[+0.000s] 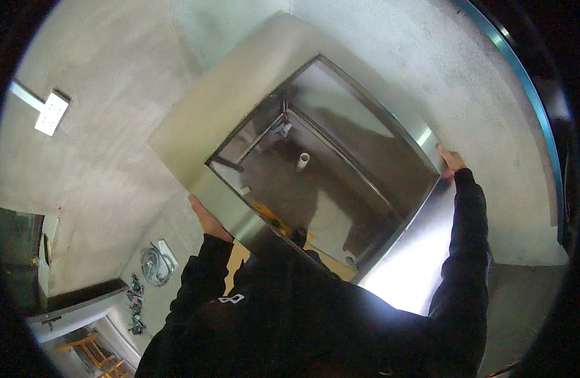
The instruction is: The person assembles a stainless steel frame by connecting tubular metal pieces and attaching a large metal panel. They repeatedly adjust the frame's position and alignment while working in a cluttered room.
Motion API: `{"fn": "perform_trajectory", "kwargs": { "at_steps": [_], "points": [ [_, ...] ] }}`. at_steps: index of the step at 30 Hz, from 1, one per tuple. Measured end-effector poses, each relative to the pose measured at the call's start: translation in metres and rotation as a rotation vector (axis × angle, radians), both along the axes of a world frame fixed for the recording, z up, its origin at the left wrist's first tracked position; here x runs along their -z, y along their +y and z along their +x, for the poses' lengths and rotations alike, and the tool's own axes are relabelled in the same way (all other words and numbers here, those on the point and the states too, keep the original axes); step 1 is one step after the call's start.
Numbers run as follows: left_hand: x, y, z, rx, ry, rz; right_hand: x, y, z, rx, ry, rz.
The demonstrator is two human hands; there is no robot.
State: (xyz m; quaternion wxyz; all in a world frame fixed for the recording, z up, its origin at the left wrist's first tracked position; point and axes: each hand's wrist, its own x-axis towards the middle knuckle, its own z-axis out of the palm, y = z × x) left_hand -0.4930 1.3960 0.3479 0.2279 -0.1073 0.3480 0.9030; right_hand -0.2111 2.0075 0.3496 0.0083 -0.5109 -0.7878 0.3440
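A large stainless-steel frame with a wide rectangular opening spans the middle of the view, tilted relative to me. My left hand is closed on its left edge, with the thumb side showing and the other fingers hidden. At the right corner, my right hand grips the opposite edge, its fingers partly out of sight. Metal bars show inside the opening. Beneath, a short white pipe stands up from the brown floor, and a yellow item lies nearer to me.
Rough grey walls surround the frame. A white double socket is on the left wall. Lower left, a coiled grey hose lies beside a bundle of tangled cords. Farther off stands a wooden chair. A blue edge curves along the right.
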Motion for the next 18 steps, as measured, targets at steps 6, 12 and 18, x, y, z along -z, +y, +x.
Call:
{"fn": "perform_trajectory", "kwargs": {
  "at_steps": [6,12,18],
  "points": [
    [0.024,-0.006,-0.006,-0.025,0.174,-0.069,-0.008,-0.034,-0.029,0.049,-0.096,-0.102],
    [0.006,0.012,-0.006,0.011,0.088,-0.109,0.029,-0.03,-0.014,0.035,-0.043,0.114],
    [0.019,0.001,-0.014,0.037,0.081,-0.063,0.017,-0.029,-0.016,0.022,0.01,-0.022]
  ]
}}
